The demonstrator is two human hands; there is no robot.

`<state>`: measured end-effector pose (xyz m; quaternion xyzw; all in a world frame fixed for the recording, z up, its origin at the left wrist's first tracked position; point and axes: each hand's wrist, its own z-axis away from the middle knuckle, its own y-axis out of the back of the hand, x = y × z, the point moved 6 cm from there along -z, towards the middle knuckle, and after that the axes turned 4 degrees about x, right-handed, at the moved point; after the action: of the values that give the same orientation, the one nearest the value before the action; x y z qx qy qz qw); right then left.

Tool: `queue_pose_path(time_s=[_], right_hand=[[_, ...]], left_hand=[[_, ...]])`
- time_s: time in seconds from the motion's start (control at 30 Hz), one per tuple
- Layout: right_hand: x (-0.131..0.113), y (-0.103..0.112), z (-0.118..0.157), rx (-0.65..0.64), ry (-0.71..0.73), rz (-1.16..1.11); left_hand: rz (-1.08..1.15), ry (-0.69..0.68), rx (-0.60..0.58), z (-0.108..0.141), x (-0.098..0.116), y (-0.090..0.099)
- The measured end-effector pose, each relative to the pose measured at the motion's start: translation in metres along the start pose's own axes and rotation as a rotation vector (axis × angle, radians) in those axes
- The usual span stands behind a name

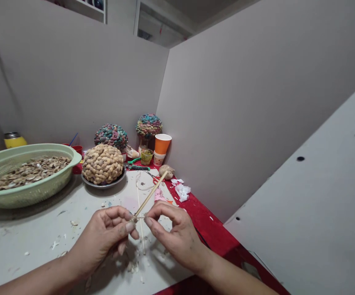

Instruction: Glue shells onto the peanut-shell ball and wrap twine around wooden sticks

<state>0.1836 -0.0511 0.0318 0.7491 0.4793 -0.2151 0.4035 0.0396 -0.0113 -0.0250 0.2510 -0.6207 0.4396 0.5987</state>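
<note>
My left hand (111, 231) is closed, thumb and fingers pinching the lower end of a thin wooden stick (152, 194) that slants up to the right. Wrapped round the stick at that grip is what looks like a bit of twine. Its short taut strand (141, 217) runs across to my right hand (177, 235), whose thumb and forefinger are pressed together on it. Below the hands, a second thin stick (143, 241) lies on the pale board (103, 262) among small scraps.
At left stands a green basket (32, 200) of flat brown shells or seeds. Behind are a peanut-covered ball (102, 164) on a metal dish (103, 186), two colourful knobbly balls (111, 136), an orange cup (162, 144), pliers (138, 167), red-handled scissors (155, 178) and crumpled tissue (182, 191). Grey panels rise behind.
</note>
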Motion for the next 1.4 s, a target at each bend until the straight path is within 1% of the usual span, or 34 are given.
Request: queue_pose_path(time_s=[0.23,0.4,0.6,0.9,1.13,1.4], right_hand=[[0.0013,0.0005,0.0004,0.022,0.009,0.013],[0.0006,0.0003,0.0012,0.028,0.007,0.013],[-0.0014,0.0001,0.0030,0.031,0.003,0.005],[0.0006,0.0003,0.0030,0.038,-0.023,-0.017],[-0.0016,0.0005,0.0030,0.033,-0.029,-0.027],[-0.0006,0.0004,0.0035,0.036,-0.027,-0.032]], left_hand=[[-0.082,-0.020,-0.007,0.0010,0.0010,-0.0036],[-0.162,-0.012,0.021,0.0025,-0.0025,-0.0003],[-0.033,-0.054,-0.005,0.0033,-0.0023,-0.0021],[0.052,-0.009,-0.027,0.0042,-0.0042,-0.0076],[0.031,0.013,-0.008,0.0053,-0.0046,-0.0084],[-0.082,0.010,-0.020,0.0076,-0.0074,-0.0072]])
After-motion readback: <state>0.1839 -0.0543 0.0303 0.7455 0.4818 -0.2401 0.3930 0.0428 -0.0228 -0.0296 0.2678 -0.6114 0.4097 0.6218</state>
